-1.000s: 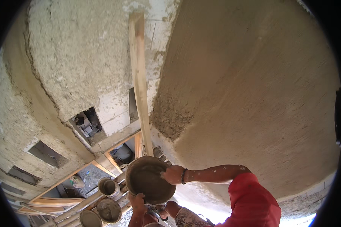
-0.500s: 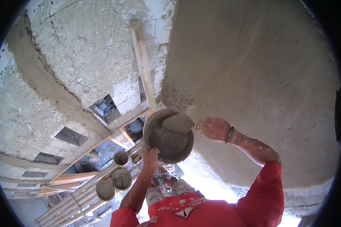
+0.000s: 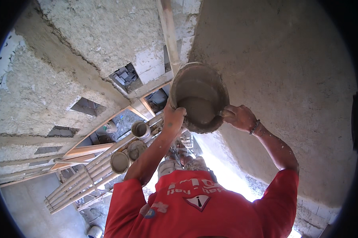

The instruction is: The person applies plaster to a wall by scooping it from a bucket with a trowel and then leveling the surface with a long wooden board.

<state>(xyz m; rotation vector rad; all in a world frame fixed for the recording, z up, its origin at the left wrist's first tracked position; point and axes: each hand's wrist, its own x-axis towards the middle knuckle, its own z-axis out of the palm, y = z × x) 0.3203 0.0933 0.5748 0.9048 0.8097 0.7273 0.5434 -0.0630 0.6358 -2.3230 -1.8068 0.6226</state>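
Holding side: I have the left hand (image 3: pixel 174 119) clamped on the near left edge of a round, grey-brown, mud-caked bucket (image 3: pixel 198 81), thumb over its rim.
Bucket: just beyond that grip, between both hands, mouth turned toward my camera.
Contents: wet, grey-brown mortar (image 3: pixel 200 110), right of the clamped thumb.
Opposite rim: the right hand (image 3: pixel 240 118) sits there with fingers curled narrow; from my view I cannot tell what they close on.
Wrist: a dark beaded bracelet (image 3: pixel 255 127), just behind the right fingers.
Scaffold: long, pale bamboo poles (image 3: pixel 70 192) and three round, mortar-smeared pails (image 3: pixel 147 135), left of the left grip.
Plaster: a broad brown wall (image 3: pixel 282 79), right of both grips.
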